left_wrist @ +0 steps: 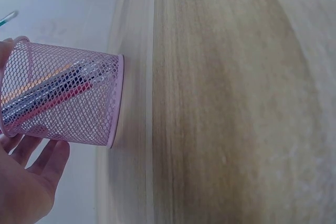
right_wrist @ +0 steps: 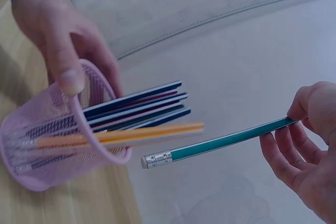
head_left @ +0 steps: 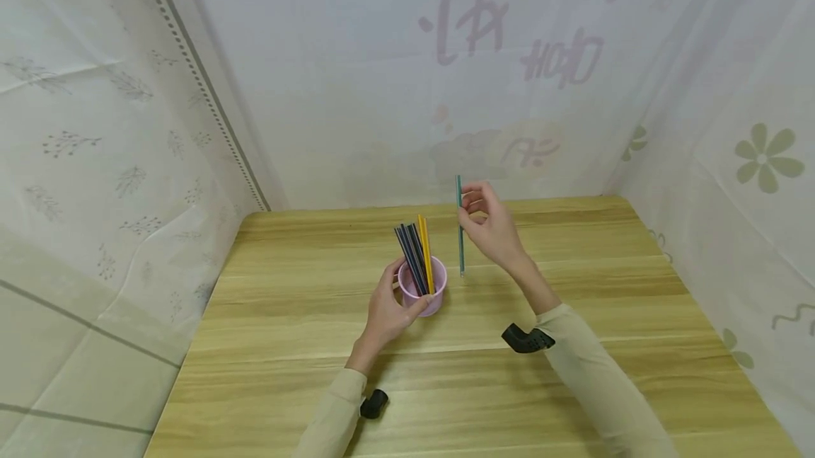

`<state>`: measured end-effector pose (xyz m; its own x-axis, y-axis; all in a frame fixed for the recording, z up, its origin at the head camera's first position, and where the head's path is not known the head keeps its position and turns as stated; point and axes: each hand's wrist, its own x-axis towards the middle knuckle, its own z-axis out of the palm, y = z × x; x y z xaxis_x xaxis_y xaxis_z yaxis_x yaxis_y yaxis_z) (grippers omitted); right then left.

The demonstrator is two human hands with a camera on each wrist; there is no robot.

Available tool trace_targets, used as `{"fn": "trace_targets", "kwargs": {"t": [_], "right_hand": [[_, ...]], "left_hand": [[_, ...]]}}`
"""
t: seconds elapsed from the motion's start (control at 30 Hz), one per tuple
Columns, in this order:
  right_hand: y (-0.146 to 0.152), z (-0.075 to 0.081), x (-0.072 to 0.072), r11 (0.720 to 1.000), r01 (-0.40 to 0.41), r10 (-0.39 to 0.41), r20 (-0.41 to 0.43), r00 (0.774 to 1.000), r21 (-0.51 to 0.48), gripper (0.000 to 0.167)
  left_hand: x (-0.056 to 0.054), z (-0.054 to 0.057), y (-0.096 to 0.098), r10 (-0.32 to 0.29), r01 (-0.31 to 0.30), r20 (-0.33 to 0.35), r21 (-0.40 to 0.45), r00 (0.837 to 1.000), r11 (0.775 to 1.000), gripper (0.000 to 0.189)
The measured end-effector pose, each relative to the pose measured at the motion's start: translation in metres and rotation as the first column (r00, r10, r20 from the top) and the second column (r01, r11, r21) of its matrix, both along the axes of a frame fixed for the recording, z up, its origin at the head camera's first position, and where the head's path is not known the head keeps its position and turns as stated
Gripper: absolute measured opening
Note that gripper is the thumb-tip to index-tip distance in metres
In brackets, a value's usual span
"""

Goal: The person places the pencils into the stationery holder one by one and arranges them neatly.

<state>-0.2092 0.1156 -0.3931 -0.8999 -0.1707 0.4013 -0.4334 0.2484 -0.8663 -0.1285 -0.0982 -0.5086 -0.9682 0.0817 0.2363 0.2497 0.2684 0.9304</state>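
Note:
A pink mesh pencil cup (head_left: pixel 433 308) stands on the wooden table, and my left hand (head_left: pixel 387 311) grips it around the side, thumb over the rim in the right wrist view. Several dark pencils (head_left: pixel 410 254) lean in it beside yellow pencils (right_wrist: pixel 173 132); a red one (left_wrist: pixel 68 97) shows through the mesh. To the right of the cup, my right hand (head_left: pixel 493 229) pinches a green pencil (right_wrist: pixel 220 141) between thumb and fingers. That pencil is upright and apart from the cup, its silver ferrule and eraser (right_wrist: pixel 153 160) pointing down.
The wooden tabletop (head_left: pixel 305 253) reaches back to a pale printed cloth (head_left: pixel 356 125). Similar cloth hangs at the left (head_left: pixel 83 182) and right (head_left: pixel 719 161). Each wrist carries a black camera mount, one on the left (head_left: pixel 373 403) and one on the right (head_left: pixel 527 339).

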Motion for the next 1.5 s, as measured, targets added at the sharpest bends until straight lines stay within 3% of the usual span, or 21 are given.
{"fn": "trace_targets", "kwargs": {"t": [0.1,0.4,0.9,1.5], "right_hand": [[-0.008,0.007,-0.002,0.999,0.002,-0.003,-0.036,0.999,-0.039,0.030],[-0.030,0.009,-0.009,0.997,0.038,-0.041,-0.033,0.999,-0.073,0.034],[-0.053,-0.036,-0.004,0.998,-0.032,0.030,-0.039,0.999,-0.046,0.030],[-0.048,-0.069,0.012,0.991,-0.070,0.065,0.048,0.997,0.113,0.027]], "left_hand": [[0.007,0.019,0.001,-0.010,0.010,-0.002,-0.003,1.000,1.000,0.082],[0.008,0.020,0.001,-0.012,0.012,0.000,-0.005,1.000,1.000,0.082],[0.008,0.020,0.001,-0.014,0.013,0.032,0.005,0.999,1.000,0.082],[0.006,0.015,0.001,-0.022,0.021,0.024,0.005,0.999,1.000,0.083]]}}
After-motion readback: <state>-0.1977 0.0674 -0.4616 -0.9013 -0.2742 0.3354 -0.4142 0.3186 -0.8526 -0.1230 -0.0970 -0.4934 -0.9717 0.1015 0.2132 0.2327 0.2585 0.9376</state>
